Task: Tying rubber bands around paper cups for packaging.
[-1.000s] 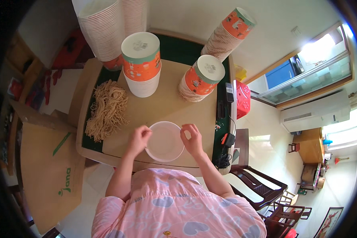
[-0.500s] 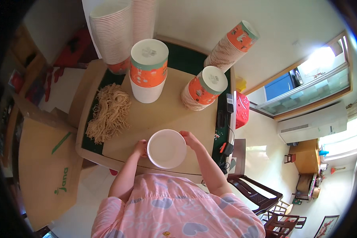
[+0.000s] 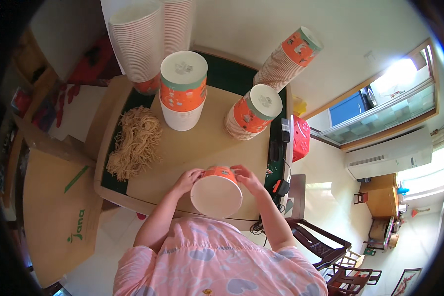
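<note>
A paper bucket (image 3: 216, 197), white inside with an orange printed outside, is tilted so its open mouth faces me near the table's front edge. My left hand (image 3: 186, 180) grips its left side close to the base, and my right hand (image 3: 246, 177) holds the opposite side. Beyond it stands a short stack of upside-down paper buckets (image 3: 183, 93), the top one orange with a green band. Another inverted stack (image 3: 257, 111) is at the right. A bundle of tan strings (image 3: 134, 143) lies on the left of the table.
Tall stacks of white buckets (image 3: 137, 44) rise at the back left, and an inverted stack (image 3: 290, 56) leans at the back right. A black adapter with cables (image 3: 281, 187) lies along the right edge. An open cardboard box (image 3: 59, 212) is at the left, a dark wooden chair (image 3: 320, 244) at the right.
The bucket has tipped so its mouth faces me and its orange outside shows. Both hands have shifted to its far sides, close to the base.
</note>
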A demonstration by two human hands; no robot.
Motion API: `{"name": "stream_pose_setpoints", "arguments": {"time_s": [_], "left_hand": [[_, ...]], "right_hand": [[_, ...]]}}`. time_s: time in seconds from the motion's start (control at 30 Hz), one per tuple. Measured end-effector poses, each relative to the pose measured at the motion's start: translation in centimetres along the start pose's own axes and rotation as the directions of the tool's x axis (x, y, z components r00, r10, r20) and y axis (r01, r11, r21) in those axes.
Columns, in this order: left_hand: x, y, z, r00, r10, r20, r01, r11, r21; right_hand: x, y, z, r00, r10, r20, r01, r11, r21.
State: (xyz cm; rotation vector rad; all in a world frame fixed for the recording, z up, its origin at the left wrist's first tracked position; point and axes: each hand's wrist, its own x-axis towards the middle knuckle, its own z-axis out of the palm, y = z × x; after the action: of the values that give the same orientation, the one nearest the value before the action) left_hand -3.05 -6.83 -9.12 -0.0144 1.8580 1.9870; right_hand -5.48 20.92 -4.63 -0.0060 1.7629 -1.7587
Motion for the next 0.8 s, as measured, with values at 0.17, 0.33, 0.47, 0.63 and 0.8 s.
{"name": "stream_pose_setpoints", "arguments": {"time_s": [0.17,0.33,0.47,0.63,0.8], "left_hand": [[-0.6,11.9,1.9,0.922,0.340,-0.183,-0.320,0.939,0.129],[-10.5,23.9,1.8,0.119,0.972,-0.201,-0.782,0.216,0.584],[-16.9,28.6,3.4,-0.740,0.660,-0.132,-0.507,-0.418,0.753],[-22.2,27.8,7.8,-0.882,0.452,-0.135,-0.424,-0.633,0.648],[-25.0,24.2,8.6,-0.886,0.388,0.253,0.297,0.054,0.953]], "right_hand": [[-6.1,-12.7,0.5,0.688,-0.678,-0.259,0.278,0.576,-0.769],[-8.6,-23.1,0.3,0.050,-0.996,-0.071,0.101,0.076,-0.992],[-3.2,-25.9,-2.2,-0.013,-0.984,0.176,-0.036,-0.175,-0.984],[2.5,-22.7,-3.8,0.203,-0.947,0.249,-0.021,-0.258,-0.966],[4.3,-20.3,-4.8,0.303,-0.923,0.236,0.027,-0.239,-0.971]]}}
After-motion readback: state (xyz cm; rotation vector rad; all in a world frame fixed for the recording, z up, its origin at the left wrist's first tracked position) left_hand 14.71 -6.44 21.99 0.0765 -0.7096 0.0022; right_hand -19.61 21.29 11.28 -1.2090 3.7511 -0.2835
